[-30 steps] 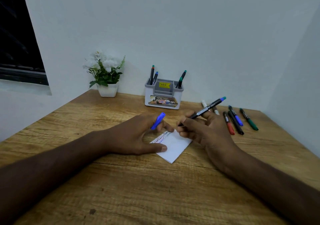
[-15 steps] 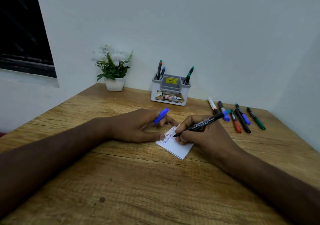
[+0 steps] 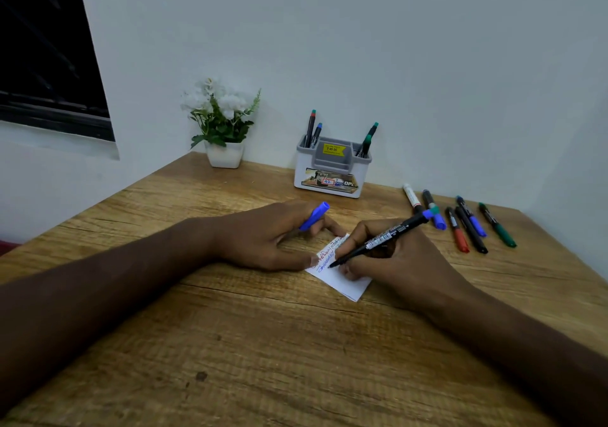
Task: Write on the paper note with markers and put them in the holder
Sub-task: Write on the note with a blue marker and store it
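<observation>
On the near part of the brown wooden table (image 3: 296, 360) lies lots of bare wood in front of both arms. Farther in, a small white paper note (image 3: 342, 280) lies flat, turned so one corner points toward the person. It has red and blue scribbles on its far end. The right hand (image 3: 391, 255) has its fingers curled round a thin black marker with a blue end (image 3: 381, 240). This marker slants, its tip down on the paper to the left and its long body going up to the right. The left hand (image 3: 263, 235) rests its thumb on the note's left edge and pinches a blue marker cap (image 3: 314, 216) between curled fingers. Beyond the right hand, six loose markers (image 3: 460, 222) lie side by side near the table's right edge. At the back wall stand a white and grey marker holder (image 3: 332, 171) with four markers sticking up, and a white pot of white flowers (image 3: 223, 130).
</observation>
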Demonstrator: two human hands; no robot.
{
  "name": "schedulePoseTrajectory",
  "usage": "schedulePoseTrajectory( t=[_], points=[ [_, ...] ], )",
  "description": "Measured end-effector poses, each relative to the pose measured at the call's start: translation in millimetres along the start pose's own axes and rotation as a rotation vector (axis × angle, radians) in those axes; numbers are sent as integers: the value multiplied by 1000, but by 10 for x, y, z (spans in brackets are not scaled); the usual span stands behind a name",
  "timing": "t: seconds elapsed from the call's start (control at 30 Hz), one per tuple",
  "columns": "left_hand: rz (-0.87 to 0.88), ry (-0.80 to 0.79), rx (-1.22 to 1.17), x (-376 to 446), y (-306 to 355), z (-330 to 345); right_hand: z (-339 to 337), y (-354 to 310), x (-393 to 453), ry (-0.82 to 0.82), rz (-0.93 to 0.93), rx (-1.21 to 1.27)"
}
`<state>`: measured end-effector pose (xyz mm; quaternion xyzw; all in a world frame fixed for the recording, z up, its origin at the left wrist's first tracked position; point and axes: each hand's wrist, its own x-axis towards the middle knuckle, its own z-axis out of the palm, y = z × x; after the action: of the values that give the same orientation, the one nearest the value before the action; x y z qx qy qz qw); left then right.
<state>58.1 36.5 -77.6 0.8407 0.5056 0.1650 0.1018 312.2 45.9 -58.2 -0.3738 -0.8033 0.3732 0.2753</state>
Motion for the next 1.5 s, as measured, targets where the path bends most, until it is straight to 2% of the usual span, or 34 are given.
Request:
schedulePoseTrajectory(
  t=[0.23,0.6,0.9,1.07,1.5],
  points=[
    [-7,2,17,1,-12,19,62,25,11,67,-85,-83],
    [-32,-31,40,-14,23,-3,71,73,26,22,-135,-92],
    [-15,-17,18,-3,37,-3,82,99,38,45,-120,-110],
    [-18,-16,45,-9,33,1,81,76,20,4,-136,-87],
    [1,-18,36,-14,68,-16,67,96,52,60,-57,-103]
  ],
)
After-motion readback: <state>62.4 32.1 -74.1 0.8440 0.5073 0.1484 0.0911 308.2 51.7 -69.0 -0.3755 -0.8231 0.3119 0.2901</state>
